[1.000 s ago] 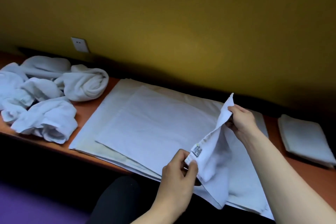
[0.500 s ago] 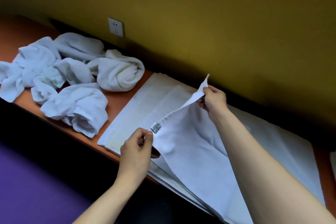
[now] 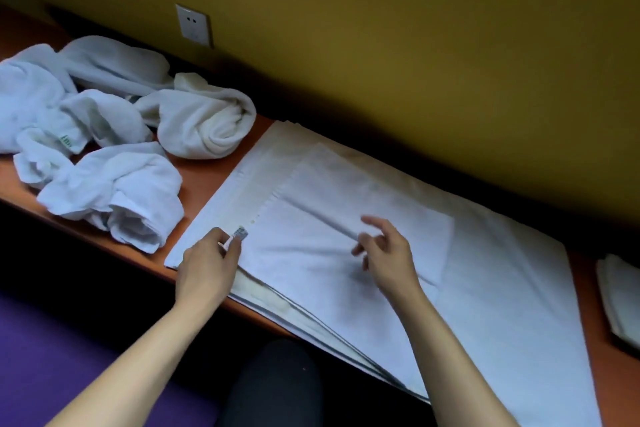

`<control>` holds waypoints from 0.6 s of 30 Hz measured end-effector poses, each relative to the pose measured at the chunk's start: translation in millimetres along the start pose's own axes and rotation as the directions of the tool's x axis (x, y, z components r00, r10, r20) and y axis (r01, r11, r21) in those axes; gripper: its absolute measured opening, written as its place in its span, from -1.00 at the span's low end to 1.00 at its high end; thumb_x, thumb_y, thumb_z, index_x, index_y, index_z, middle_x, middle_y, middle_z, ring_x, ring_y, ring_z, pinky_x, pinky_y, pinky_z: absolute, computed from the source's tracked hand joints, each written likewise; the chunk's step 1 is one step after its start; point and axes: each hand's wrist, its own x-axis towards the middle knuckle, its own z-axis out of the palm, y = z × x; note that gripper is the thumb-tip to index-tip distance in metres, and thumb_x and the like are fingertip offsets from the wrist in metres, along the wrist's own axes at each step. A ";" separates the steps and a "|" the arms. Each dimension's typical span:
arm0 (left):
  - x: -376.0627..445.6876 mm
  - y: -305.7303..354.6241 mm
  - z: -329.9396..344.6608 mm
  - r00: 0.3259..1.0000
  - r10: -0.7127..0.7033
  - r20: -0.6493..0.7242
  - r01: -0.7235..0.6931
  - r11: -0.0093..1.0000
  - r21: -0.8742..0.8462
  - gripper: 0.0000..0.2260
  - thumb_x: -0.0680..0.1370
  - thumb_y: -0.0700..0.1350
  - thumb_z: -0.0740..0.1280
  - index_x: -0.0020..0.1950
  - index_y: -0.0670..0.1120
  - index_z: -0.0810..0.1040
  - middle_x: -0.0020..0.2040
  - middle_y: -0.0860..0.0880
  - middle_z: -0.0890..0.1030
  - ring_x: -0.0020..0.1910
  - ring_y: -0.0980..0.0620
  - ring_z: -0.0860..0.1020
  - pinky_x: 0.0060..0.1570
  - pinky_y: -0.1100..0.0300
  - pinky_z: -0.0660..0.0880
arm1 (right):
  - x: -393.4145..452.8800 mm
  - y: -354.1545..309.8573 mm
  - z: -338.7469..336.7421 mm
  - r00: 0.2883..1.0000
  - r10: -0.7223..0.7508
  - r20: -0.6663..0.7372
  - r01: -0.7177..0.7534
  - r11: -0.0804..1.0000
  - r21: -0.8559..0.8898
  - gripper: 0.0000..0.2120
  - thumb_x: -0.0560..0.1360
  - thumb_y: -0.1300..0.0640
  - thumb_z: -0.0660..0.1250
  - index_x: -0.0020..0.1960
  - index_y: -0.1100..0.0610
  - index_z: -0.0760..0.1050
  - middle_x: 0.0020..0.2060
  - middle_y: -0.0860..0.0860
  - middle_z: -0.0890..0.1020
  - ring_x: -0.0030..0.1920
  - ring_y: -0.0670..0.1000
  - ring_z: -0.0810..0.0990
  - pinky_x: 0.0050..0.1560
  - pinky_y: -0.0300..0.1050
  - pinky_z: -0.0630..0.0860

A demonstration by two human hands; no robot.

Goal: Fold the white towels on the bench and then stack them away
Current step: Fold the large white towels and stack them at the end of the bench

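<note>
Left hand (image 3: 207, 265) pinching folded towel (image 3: 346, 218) corner, right hand (image 3: 388, 253) loose above

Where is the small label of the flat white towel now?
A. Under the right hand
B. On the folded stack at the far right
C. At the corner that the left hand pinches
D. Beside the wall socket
C: the label sits at the near-left corner of the flat towel, right at the fingertips of the left hand, which pinches that corner; the right hand hovers open over the towel's middle.
</note>
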 end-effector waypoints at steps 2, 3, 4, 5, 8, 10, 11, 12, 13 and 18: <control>-4.3 4.3 1.7 1.000 0.011 0.012 -0.011 0.999 0.046 -0.78 0.58 0.11 0.34 0.07 -0.03 0.50 -0.04 -0.07 0.55 -0.10 -0.15 0.51 -0.11 0.02 0.39 | -38.1 31.0 -24.1 0.991 0.047 -0.127 -0.050 0.998 -0.025 -0.75 0.60 0.21 0.29 0.13 -0.10 0.58 -0.37 0.00 0.65 -0.41 -0.06 0.50 -0.34 -0.14 0.46; -6.5 6.6 2.7 1.000 0.004 0.028 -0.006 0.998 0.070 -0.74 0.57 0.10 0.36 0.14 -0.02 0.49 0.06 -0.10 0.50 -0.06 -0.16 0.52 -0.09 0.02 0.38 | -55.7 44.1 -34.7 0.978 0.062 -0.201 -0.074 0.996 -0.051 -0.75 0.58 0.21 0.30 0.08 -0.12 0.59 -0.40 -0.01 0.64 -0.41 -0.09 0.51 -0.31 -0.14 0.46; -8.3 8.1 4.2 0.999 0.000 0.044 -0.004 0.996 0.086 -0.69 0.56 0.09 0.38 0.22 -0.02 0.46 0.13 -0.12 0.46 -0.01 -0.19 0.53 -0.07 0.02 0.37 | -72.7 55.6 -44.0 0.961 0.072 -0.267 -0.097 0.992 -0.084 -0.77 0.57 0.20 0.31 0.04 -0.13 0.59 -0.41 -0.02 0.62 -0.39 -0.11 0.54 -0.27 -0.12 0.46; -9.1 8.9 5.8 0.998 -0.003 0.057 -0.003 0.995 0.098 -0.64 0.55 0.07 0.40 0.27 -0.04 0.44 0.18 -0.14 0.44 0.05 -0.22 0.54 -0.05 0.00 0.36 | -87.1 64.8 -51.0 0.944 0.082 -0.320 -0.125 0.985 -0.115 -0.79 0.56 0.19 0.33 0.01 -0.13 0.58 -0.42 -0.03 0.61 -0.35 -0.10 0.57 -0.23 -0.10 0.47; -7.3 13.6 6.5 0.994 -0.059 0.089 0.054 0.996 0.066 -0.55 0.56 0.00 0.40 0.36 -0.15 0.40 0.26 -0.23 0.47 0.20 -0.30 0.51 0.05 -0.05 0.40 | -121.8 81.9 -61.2 0.903 0.176 -0.393 -0.245 0.960 -0.134 -0.92 0.55 0.09 0.38 -0.03 -0.05 0.48 -0.36 -0.05 0.61 -0.22 0.02 0.60 -0.13 -0.03 0.48; -1.9 17.9 5.3 0.986 -0.127 0.108 0.127 0.992 0.010 -0.57 0.57 -0.04 0.39 0.36 -0.22 0.42 0.22 -0.26 0.54 0.21 -0.31 0.51 0.05 -0.02 0.37 | -136.2 88.9 -59.2 0.895 0.274 -0.352 -0.337 0.932 -0.132 -0.82 0.55 -0.04 0.39 -0.01 0.03 0.45 -0.28 -0.07 0.61 -0.16 0.08 0.57 -0.09 -0.03 0.44; -1.3 21.4 3.4 0.981 -0.155 0.118 0.156 0.988 -0.007 -0.61 0.58 -0.06 0.37 0.33 -0.24 0.45 0.15 -0.24 0.58 0.16 -0.31 0.54 0.02 0.01 0.37 | -140.7 91.4 -56.0 0.896 0.308 -0.319 -0.366 0.920 -0.141 -0.76 0.54 -0.10 0.38 -0.02 0.05 0.45 -0.24 -0.06 0.61 -0.12 0.10 0.57 -0.07 -0.05 0.43; -1.0 22.7 2.5 0.976 -0.175 0.128 0.181 0.983 -0.029 -0.67 0.59 -0.08 0.35 0.26 -0.26 0.50 0.04 -0.19 0.61 0.06 -0.29 0.58 -0.01 0.04 0.41 | -143.5 93.9 -52.0 0.899 0.328 -0.290 -0.383 0.910 -0.161 -0.72 0.53 -0.16 0.37 -0.05 0.05 0.46 -0.20 -0.05 0.62 -0.08 0.10 0.58 -0.06 -0.06 0.42; -2.0 24.4 1.2 0.972 -0.192 0.135 0.202 0.977 -0.062 -0.73 0.59 -0.09 0.33 0.18 -0.25 0.54 -0.09 -0.15 0.62 -0.09 -0.25 0.61 -0.04 0.02 0.49 | -144.8 94.8 -48.2 0.902 0.344 -0.262 -0.397 0.899 -0.184 -0.70 0.53 -0.19 0.36 -0.07 0.05 0.46 -0.18 -0.05 0.61 -0.06 0.09 0.57 -0.07 -0.07 0.41; -17.2 25.8 -9.8 0.956 -0.232 0.182 0.280 0.907 -0.314 -0.88 0.59 -0.17 0.31 0.04 -0.22 0.54 -0.21 -0.19 0.64 -0.35 -0.21 0.68 -0.15 -0.10 0.67 | -143.0 97.5 -36.4 0.885 0.407 -0.227 -0.433 0.898 -0.077 -0.78 0.56 0.01 0.34 -0.15 0.12 0.43 -0.23 0.05 0.65 -0.16 0.15 0.61 -0.05 -0.02 0.55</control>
